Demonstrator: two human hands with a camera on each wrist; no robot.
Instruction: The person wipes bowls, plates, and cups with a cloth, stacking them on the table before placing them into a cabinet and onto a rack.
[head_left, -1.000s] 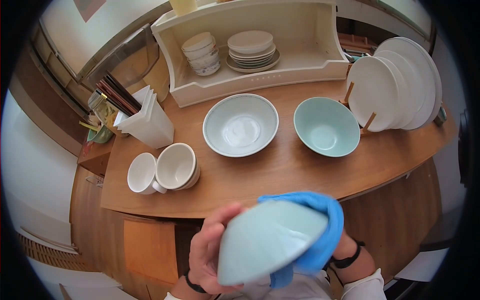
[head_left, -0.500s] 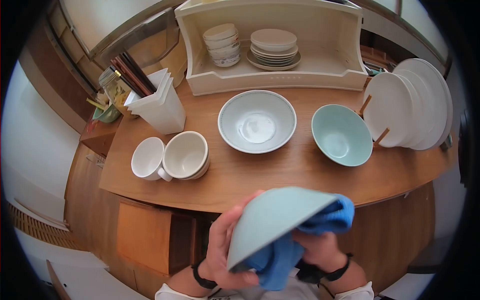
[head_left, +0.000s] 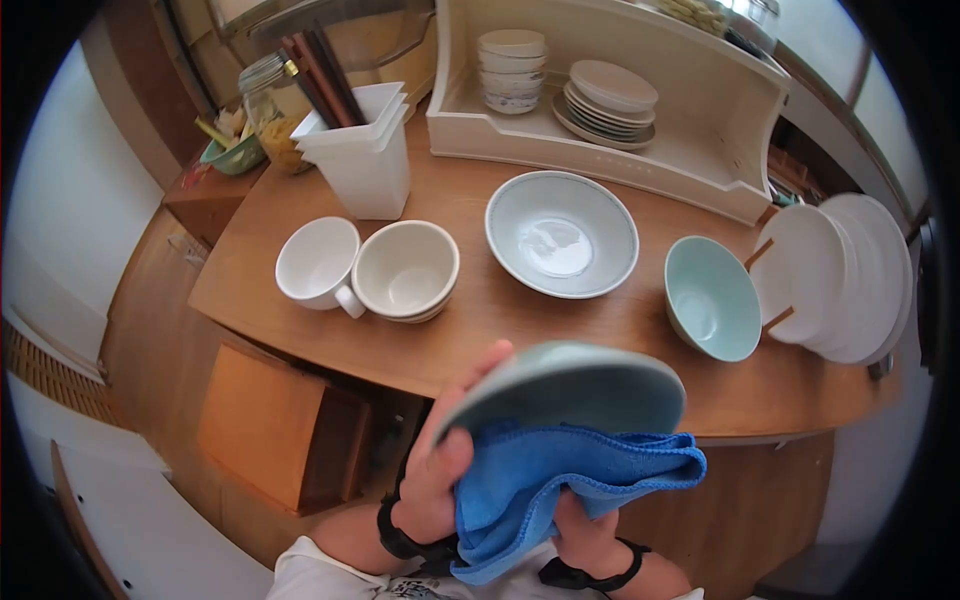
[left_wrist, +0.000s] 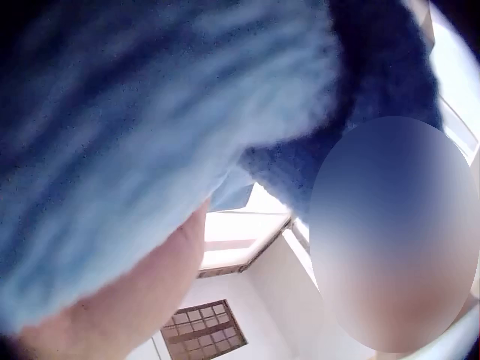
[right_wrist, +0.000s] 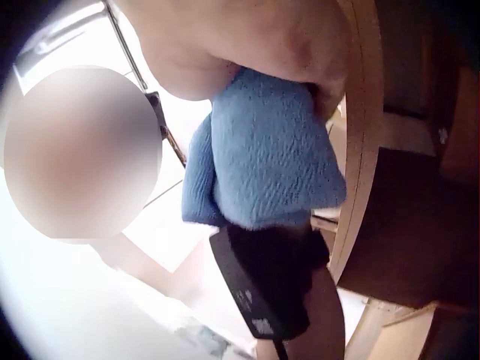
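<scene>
In the head view the left hand (head_left: 434, 480) grips a pale green bowl (head_left: 575, 388) at its left rim, thumb on the near side. The bowl is tilted, with its inside facing the body. A blue cloth (head_left: 560, 480) is bunched against the inside and hangs below it. The right hand (head_left: 588, 535) holds the cloth from below, its fingers mostly hidden. The right wrist view shows the cloth (right_wrist: 274, 154) hanging from the right hand (right_wrist: 255, 37). Cloth (left_wrist: 150, 142) fills much of the left wrist view.
On the wooden table (head_left: 560, 330) stand a white bowl (head_left: 562, 235), a green bowl (head_left: 713, 298), a white mug (head_left: 318, 262), stacked cups (head_left: 405, 270) and a chopstick holder (head_left: 362, 165). Behind is a cream shelf (head_left: 600, 165) with dishes; at right, racked plates (head_left: 800, 270).
The held bowl has turned from showing its outside to showing its inside. The cloth has come round to the near side, with the right hand now beneath it. The head view has shifted and tilted.
</scene>
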